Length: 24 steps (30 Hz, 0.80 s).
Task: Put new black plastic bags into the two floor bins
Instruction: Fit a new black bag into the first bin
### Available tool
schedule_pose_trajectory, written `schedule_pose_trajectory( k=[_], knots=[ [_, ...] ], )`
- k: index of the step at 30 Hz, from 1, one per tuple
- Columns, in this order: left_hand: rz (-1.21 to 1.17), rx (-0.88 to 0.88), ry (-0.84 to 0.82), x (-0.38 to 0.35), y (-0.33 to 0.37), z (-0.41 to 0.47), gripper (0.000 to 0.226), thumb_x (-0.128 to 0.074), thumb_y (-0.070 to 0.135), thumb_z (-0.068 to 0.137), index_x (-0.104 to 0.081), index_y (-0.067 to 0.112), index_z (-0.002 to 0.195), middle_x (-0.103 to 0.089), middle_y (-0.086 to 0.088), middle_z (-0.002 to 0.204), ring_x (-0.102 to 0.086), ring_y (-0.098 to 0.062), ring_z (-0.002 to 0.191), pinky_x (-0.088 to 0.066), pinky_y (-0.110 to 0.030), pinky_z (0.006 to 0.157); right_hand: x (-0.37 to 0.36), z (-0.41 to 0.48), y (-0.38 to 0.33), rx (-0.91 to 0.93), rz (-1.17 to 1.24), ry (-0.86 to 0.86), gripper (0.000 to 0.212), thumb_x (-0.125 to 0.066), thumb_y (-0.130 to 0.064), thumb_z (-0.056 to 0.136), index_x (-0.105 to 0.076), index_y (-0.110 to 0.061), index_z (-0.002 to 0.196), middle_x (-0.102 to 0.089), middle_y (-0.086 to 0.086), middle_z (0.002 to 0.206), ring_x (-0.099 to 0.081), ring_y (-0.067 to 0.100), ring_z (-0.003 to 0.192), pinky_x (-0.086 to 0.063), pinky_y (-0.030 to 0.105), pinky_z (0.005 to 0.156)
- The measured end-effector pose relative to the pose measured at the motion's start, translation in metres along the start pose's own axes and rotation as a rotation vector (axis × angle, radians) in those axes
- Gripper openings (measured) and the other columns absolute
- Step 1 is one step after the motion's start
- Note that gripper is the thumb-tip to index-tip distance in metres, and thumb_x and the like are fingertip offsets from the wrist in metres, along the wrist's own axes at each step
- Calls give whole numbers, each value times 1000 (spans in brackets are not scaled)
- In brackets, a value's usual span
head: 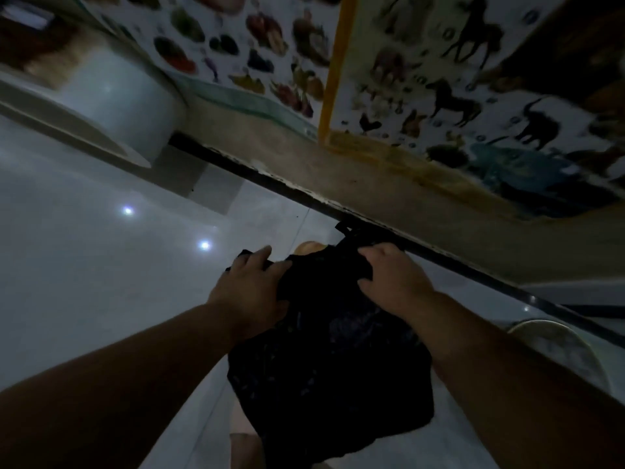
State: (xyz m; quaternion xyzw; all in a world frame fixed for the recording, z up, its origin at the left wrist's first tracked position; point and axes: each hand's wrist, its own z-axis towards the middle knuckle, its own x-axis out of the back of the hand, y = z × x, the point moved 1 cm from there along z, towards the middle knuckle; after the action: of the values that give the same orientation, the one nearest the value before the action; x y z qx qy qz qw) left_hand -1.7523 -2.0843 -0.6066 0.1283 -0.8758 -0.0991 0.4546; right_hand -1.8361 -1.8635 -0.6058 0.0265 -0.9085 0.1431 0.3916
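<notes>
The floor (84, 265) takes up most of the room, pale glossy tile catching two ceiling lights, and it runs to a wall (338, 170) hung with picture charts of fruit and animals. A large white tub (128, 99) sits off in the far corner, and a rounded pale rim (554, 343) shows by the right forearm — possibly one of the bins, though it's too dim to be sure. In front of the person hangs the black plastic bag (331, 367), bunched and crumpled, held above the floor near the wall's dark skirting. The left hand (252, 292) is clamped on the bag's upper left edge; the right hand (392, 275) grips the upper right, fingers curled into the plastic.

The step looks like opening the bag's mouth before it goes in a bin. To do it well, I'd say rub the two layers apart at the top edge, draw the hands away from each other, and give it a shake so air fills it — then lower it in and fold the rim over.
</notes>
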Motion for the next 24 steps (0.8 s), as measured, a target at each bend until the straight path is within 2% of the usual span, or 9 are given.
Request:
schedule_pose_trajectory(
  k=[3, 5, 8, 11, 13, 15, 18, 21, 24],
  knots=[
    [2, 40, 18, -20, -10, 28, 81, -57, 49, 74, -17, 36, 143, -12, -9, 158, -16, -36, 140, -31, -52, 107, -17, 35, 6, 6, -58, 84, 67, -60, -34, 83, -28, -26, 142, -25, 9, 150, -31, 32, 131, -37, 47, 105],
    [-5, 73, -20, -28, -15, 40, 75, -58, 46, 76, -26, 32, 142, -16, -9, 157, -16, -35, 140, -30, -53, 107, -26, 50, 5, 11, -108, 76, 62, -62, -30, 82, -37, -23, 138, -33, 12, 145, -35, 34, 127, -40, 47, 101],
    [7, 94, -56, -32, -17, 44, 53, -55, 40, 80, -47, 27, 131, -30, -7, 152, -20, -34, 139, -33, -50, 106, -32, 53, 1, 39, -176, 79, 31, -57, -23, 85, -61, -15, 114, -56, 13, 122, -51, 31, 107, -48, 37, 83],
    [-6, 83, -84, -19, -13, 30, 42, -54, 38, 80, -56, 23, 118, -49, -7, 135, -33, -35, 130, -39, -47, 99, -25, 29, -1, 59, -147, 71, 26, -53, -30, 86, -62, -14, 104, -62, 9, 108, -56, 27, 98, -49, 35, 80],
    [0, 44, -74, -6, -9, 14, 31, -55, 37, 77, -60, 18, 101, -58, -8, 118, -45, -35, 119, -45, -43, 88, -17, 4, 1, 98, -139, 94, 26, -53, -33, 85, -60, -14, 101, -63, 8, 105, -56, 26, 99, -45, 35, 81],
    [-53, -21, -33, 11, -3, -7, 13, -54, 32, 72, -51, 20, 69, -61, -6, 98, -55, -29, 101, -44, -35, 72, -7, -28, 4, 114, -174, 89, 29, -52, -37, 84, -59, -16, 104, -62, 9, 107, -52, 27, 106, -40, 37, 87],
    [-38, -152, -41, 39, 14, -45, 26, -53, 29, 68, -33, 27, 51, -51, 3, 78, -53, -18, 81, -36, -29, 66, 9, -76, 5, 132, -228, 94, 27, -49, -41, 83, -55, -20, 98, -62, 7, 106, -49, 25, 110, -32, 38, 95],
    [13, -325, 49, 67, 38, -79, 4, -50, 27, 76, -51, 28, 80, -59, 5, 88, -57, -19, 90, -40, -31, 73, 35, -125, 1, 125, -220, 124, 24, -48, -40, 83, -53, -22, 97, -64, 7, 99, -51, 25, 103, -30, 37, 93],
    [40, -360, 48, 90, 63, -106, 37, -47, 33, 83, -47, 32, 120, -61, 6, 116, -54, -18, 108, -38, -30, 88, 62, -173, -4, 110, -228, 185, 24, -48, -37, 83, -53, -22, 102, -68, 5, 99, -57, 27, 95, -34, 34, 85]
  ],
)
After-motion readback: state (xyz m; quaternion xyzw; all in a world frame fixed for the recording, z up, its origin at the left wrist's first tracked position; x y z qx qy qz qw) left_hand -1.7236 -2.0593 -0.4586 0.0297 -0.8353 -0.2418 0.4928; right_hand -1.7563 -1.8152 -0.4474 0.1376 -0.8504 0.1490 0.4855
